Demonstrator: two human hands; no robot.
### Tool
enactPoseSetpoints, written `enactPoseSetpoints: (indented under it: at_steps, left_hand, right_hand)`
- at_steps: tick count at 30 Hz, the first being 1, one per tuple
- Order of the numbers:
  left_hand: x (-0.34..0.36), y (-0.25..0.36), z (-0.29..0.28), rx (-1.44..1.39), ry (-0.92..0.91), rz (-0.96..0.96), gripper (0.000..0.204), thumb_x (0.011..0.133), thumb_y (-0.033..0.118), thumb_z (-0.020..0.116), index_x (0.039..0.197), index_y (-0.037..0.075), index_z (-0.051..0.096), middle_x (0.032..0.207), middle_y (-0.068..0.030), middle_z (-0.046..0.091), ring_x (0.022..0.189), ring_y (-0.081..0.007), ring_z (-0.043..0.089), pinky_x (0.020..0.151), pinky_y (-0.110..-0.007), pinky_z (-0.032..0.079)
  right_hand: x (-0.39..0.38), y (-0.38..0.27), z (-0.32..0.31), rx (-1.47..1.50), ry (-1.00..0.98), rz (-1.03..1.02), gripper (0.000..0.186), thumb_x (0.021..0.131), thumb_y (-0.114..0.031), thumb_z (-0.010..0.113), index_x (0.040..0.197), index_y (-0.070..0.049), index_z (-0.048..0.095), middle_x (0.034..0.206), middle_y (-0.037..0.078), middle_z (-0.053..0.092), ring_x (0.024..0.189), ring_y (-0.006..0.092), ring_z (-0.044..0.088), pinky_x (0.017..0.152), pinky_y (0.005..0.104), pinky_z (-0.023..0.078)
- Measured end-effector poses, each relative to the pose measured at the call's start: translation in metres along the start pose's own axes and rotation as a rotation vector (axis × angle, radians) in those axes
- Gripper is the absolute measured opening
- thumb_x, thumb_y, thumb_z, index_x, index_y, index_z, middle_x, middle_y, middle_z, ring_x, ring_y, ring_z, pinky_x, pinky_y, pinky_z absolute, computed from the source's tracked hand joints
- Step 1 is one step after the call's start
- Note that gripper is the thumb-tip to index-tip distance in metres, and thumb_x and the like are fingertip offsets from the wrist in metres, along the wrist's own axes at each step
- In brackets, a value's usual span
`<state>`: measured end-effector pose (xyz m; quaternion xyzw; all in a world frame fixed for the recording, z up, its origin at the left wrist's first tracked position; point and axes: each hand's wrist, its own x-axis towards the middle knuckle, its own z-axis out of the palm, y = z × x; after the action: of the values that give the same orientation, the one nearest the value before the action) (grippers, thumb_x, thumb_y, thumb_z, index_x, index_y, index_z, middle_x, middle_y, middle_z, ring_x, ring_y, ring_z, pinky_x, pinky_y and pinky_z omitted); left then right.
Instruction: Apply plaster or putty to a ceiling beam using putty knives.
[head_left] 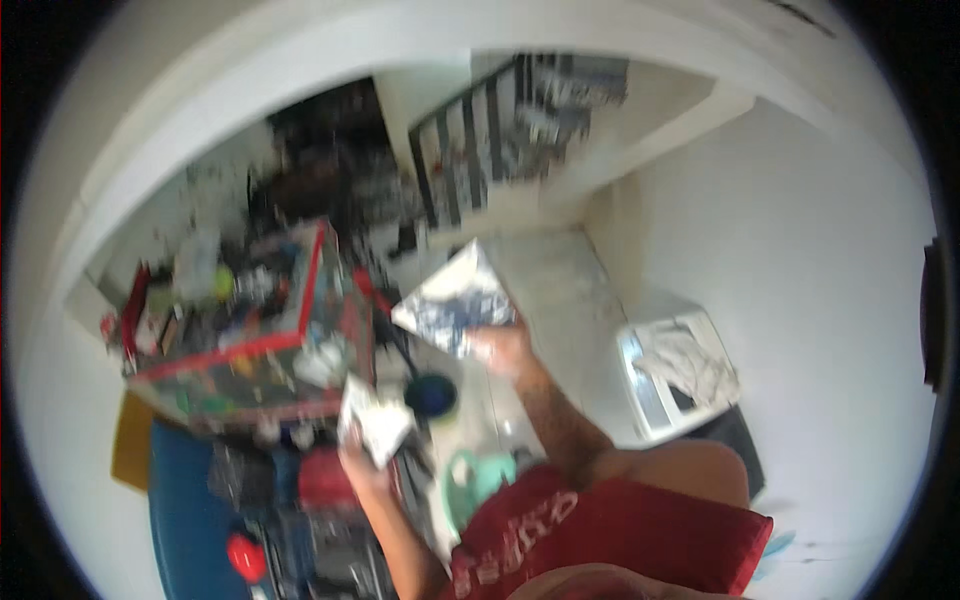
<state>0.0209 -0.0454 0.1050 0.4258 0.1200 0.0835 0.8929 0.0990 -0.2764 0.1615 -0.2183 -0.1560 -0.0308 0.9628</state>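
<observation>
In my right hand (pixel 503 349), raised near the middle of the view, is a flat, square-cornered white piece with a dark bluish pattern (pixel 455 300); blur hides whether it is paper or card. The fingers are closed on its lower right edge. Lower and to the left, my left hand (pixel 362 462) grips a smaller whitish piece, angular like folded paper (pixel 384 425). It stands up from the fingers and tilts to the right. The two pieces are apart from each other.
To the left stands a glass case with red edges (pixel 225 357), crowded with small items. A dark round tub (pixel 431 396) and a light green plastic piece (pixel 462 490) are on the tiled floor. A white frame with a cloth (pixel 690 368) stands right. Railed stairs (pixel 470 150) lie beyond.
</observation>
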Motion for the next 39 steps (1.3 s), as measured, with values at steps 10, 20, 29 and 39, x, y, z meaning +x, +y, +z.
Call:
enactPoseSetpoints:
  at_steps: [10,20,29,39]
  left_hand:
    - [0.024,0.008,0.074,-0.078,-0.026,0.073,0.024,0.077,0.003,0.048,0.099,-0.006,0.051,0.097,-0.0125,0.056,0.084,-0.0203,0.056,0.071,-0.032,0.048]
    - [0.020,-0.018,0.017,-0.050,0.104,-0.062,0.029,0.077,0.010,0.052,0.102,-0.003,0.047,0.096,-0.0134,0.053,0.084,-0.0233,0.055,0.071,-0.035,0.048]
    - [0.027,-0.029,0.032,-0.247,-0.300,-0.175,0.044,0.068,0.009,0.049,0.110,-0.004,0.040,0.101,-0.0139,0.052,0.094,-0.0270,0.051,0.084,-0.040,0.040]
    - [0.025,-0.047,0.041,-0.209,-0.393,-0.264,0.053,0.058,0.009,0.051,0.109,0.000,0.042,0.104,-0.0124,0.050,0.097,-0.0270,0.049,0.085,-0.039,0.040]
  right_hand:
    - [-0.028,0.025,-0.001,-0.575,-0.280,0.041,0.064,0.058,0.017,0.041,0.118,-0.002,0.035,0.109,0.013,0.046,0.099,0.0234,0.046,0.086,0.0343,0.035]
    - [-0.033,0.062,-0.074,-1.483,-0.691,0.084,0.049,0.071,-0.004,0.055,0.118,-0.011,0.041,0.124,0.015,0.034,0.113,0.0294,0.034,0.096,0.0373,0.024]
    - [0.003,0.006,-0.094,-1.380,0.020,0.050,0.061,0.074,-0.004,0.055,0.126,-0.006,0.023,0.114,0.010,0.041,0.101,0.0152,0.041,0.085,0.0292,0.035]
    - [0.154,-0.220,0.111,-1.071,0.309,-1.672,0.053,0.066,0.004,0.056,0.117,0.002,0.039,0.121,0.018,0.034,0.110,0.0292,0.037,0.092,0.0349,0.030]
